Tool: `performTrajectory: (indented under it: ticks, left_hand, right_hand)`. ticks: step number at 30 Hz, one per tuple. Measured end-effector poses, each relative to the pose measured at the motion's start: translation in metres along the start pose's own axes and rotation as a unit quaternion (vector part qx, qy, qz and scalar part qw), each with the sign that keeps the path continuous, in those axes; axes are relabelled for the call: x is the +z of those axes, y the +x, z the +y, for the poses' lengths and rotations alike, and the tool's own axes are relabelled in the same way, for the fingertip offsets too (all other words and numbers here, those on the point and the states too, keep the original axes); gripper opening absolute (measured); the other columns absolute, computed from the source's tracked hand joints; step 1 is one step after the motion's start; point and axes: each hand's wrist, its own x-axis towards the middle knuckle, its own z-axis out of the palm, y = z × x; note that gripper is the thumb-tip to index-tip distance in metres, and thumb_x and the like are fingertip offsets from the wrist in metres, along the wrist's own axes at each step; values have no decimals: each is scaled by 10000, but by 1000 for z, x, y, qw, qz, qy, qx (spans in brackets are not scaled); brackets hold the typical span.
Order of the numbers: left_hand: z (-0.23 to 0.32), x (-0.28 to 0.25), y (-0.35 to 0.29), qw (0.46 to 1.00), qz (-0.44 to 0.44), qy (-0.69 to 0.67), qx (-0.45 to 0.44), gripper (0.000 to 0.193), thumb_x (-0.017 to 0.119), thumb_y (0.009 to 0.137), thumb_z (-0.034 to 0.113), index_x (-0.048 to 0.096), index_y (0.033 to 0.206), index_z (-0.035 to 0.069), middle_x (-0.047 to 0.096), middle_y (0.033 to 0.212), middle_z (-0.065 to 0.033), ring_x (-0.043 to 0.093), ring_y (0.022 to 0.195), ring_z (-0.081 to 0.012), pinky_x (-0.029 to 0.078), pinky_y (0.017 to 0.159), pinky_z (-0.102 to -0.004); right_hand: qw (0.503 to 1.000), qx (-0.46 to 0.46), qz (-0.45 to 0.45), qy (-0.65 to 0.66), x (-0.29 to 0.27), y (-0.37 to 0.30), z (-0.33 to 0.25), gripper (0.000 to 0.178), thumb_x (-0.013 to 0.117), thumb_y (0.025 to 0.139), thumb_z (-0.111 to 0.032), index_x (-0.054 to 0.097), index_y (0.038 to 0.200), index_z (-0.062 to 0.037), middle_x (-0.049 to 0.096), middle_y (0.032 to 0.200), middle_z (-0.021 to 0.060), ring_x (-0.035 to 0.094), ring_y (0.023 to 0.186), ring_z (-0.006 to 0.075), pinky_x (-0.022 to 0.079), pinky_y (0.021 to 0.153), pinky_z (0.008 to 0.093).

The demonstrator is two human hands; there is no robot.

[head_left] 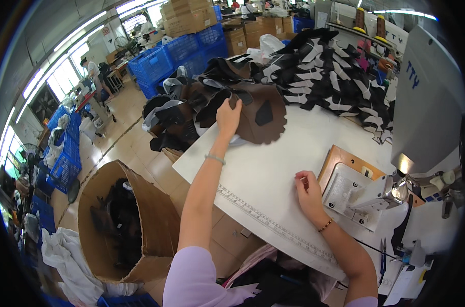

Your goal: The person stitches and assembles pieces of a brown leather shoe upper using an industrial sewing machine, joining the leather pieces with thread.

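Note:
My left hand (228,118) pinches the left edge of a brown leather-like piece (273,116) with a scalloped rim and a dark patch on it. That piece lies at the far part of the white table (273,169), against a heap of brown, black and grey cut pieces (176,120). Beside the sewing machine's metal plate (342,187), my right hand (309,195) rests over the tabletop with its fingers loosely curled in. Nothing shows in it. The machine's grey head (427,97) rises on the right.
Many black pieces with pale strips (329,77) cover the back right of the table. A cardboard box (158,225) with dark pieces inside stands on the floor at left. Scissors (383,258) lie near the right front. Blue crates (176,53) are stacked behind.

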Motion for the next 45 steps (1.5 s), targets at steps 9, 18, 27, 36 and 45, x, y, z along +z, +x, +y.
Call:
performTrajectory:
  ticks: [9, 18, 27, 36, 45]
  left_hand:
    - [77, -114, -145, 939, -2, -84, 334, 267, 702, 708, 65, 449, 631, 26, 432, 549, -121, 445, 473, -303, 359, 447, -359]
    - [97, -222, -140, 762, -159, 68, 624, 208, 687, 568, 32, 499, 653, 55, 418, 582, -23, 454, 510, -175, 342, 455, -275]
    - [94, -240, -117, 745, -82, 107, 653, 219, 619, 544, 27, 541, 747, 50, 524, 685, -46, 523, 606, -195, 388, 537, -302]
    - [72, -213, -35, 865, -357, -74, 345, 246, 727, 629, 135, 641, 846, 56, 632, 937, -50, 550, 1006, -245, 370, 907, -370]
    - [110, -143, -69, 683, -663, -155, 264, 109, 690, 728, 136, 641, 750, 42, 624, 813, -12, 540, 1012, -198, 329, 982, -363]
  right_hand:
    - [949, 34, 207, 235, -14, -2, -19, 238, 388, 954, -256, 478, 979, -38, 485, 826, 23, 450, 687, 78, 381, 660, 211]
    - [952, 64, 135, 269, -27, 17, -2, 290, 405, 953, -304, 500, 932, -31, 498, 793, 14, 446, 712, 67, 372, 668, 194]
    - [891, -20, 65, 449, -71, 8, -47, 419, 306, 968, -378, 489, 1169, -59, 513, 1132, 49, 503, 979, 122, 371, 910, 288]
    - [977, 17, -184, 109, -89, -106, -65, 489, 451, 897, -467, 569, 961, 3, 614, 754, 32, 576, 675, 148, 467, 621, 281]
    - [938, -206, -143, -239, -105, -80, -150, 148, 524, 801, -134, 589, 894, -40, 610, 782, 125, 588, 770, 278, 462, 695, 375]
